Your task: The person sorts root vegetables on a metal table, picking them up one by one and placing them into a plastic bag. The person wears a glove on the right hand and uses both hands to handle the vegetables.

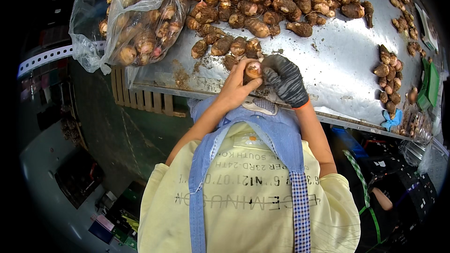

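Observation:
My left hand [236, 86], bare, is closed around a taro corm [253, 70] at the near edge of the metal table [337, 56]. My right hand [285, 80], in a grey and black knit glove with an orange cuff, touches the corm's right side with curled fingers; whether it grips anything is hidden. Just beyond my hands lie several soil-covered corms [221, 45], and a large heap of them [253, 7] spreads across the far side. At the upper left, a clear plastic bag [144, 24] full of corms stands on the table.
On the right are smaller corm groups [390, 73], a blue cloth-like item [392, 119], a green plastic object [428, 84] and a clear container [419, 126]. A wooden pallet [140, 98] lies below the table's left edge. Another person's dark clothing [393, 179] shows at lower right.

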Demonstrator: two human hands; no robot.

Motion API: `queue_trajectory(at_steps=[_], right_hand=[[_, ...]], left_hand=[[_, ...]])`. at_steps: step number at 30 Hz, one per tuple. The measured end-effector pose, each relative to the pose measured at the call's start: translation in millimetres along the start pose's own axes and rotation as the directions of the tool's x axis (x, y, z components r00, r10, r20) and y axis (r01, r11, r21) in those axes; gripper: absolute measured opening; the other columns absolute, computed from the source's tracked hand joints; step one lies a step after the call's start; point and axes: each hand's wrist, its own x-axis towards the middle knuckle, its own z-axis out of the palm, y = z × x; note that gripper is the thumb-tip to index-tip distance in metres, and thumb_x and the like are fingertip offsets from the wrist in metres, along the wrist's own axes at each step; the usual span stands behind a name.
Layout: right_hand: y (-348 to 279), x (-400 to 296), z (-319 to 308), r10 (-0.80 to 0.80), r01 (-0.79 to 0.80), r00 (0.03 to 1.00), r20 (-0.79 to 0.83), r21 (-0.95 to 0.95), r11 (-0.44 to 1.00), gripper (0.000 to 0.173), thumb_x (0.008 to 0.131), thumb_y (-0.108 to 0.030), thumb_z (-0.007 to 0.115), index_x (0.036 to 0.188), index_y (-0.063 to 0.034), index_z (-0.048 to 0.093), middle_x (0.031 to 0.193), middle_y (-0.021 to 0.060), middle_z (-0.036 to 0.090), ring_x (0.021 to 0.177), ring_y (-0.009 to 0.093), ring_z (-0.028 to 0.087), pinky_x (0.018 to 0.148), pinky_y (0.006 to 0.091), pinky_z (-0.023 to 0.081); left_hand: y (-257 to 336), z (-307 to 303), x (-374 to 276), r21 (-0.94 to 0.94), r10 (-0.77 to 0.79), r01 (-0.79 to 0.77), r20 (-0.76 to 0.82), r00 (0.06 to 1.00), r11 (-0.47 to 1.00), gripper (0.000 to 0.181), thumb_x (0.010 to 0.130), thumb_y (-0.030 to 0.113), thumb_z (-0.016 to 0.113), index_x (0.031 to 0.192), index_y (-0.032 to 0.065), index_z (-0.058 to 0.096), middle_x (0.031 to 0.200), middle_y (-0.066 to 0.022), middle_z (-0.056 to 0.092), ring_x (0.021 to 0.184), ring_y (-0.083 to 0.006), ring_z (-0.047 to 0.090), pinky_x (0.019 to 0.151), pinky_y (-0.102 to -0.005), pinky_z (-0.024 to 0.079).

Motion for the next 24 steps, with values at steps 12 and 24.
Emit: queue_trajectory(at_steps=[12,24], right_hand=[[-0.1,-3.9,0.4,0.342,-0.311,0.936,0.084,0.653,0.691,0.021,0.09,-0.014,0.05,0.108,-0.0027,0.053,0.09,0.0036,0.058,0.084,0.007,0.053,0.069,0.0221,0.046],[9.1,-6.3,5.6,0.288,-0.276,0.956,0.059,0.517,0.811,0.035,0.089,-0.023,0.053,0.117,-0.002,0.047,0.101,0.0057,0.055,0.089,0.013,0.054,0.078,0.0261,0.045]], left_hand=[[5.4,-6.7,5.6,-0.787,-0.29,0.129,-0.065,0.955,0.603,0.037,0.089,0.024,0.053,0.119,0.0067,0.041,0.105,-0.0124,0.058,0.087,-0.0207,0.061,0.068,-0.0305,0.046],[1.7,-7.6,4.4,-0.72,-0.142,0.098,0.0,0.99,0.687,0.034,0.095,0.027,0.038,0.121,0.0055,0.042,0.107,-0.0103,0.056,0.088,-0.0188,0.058,0.068,-0.0285,0.046]])
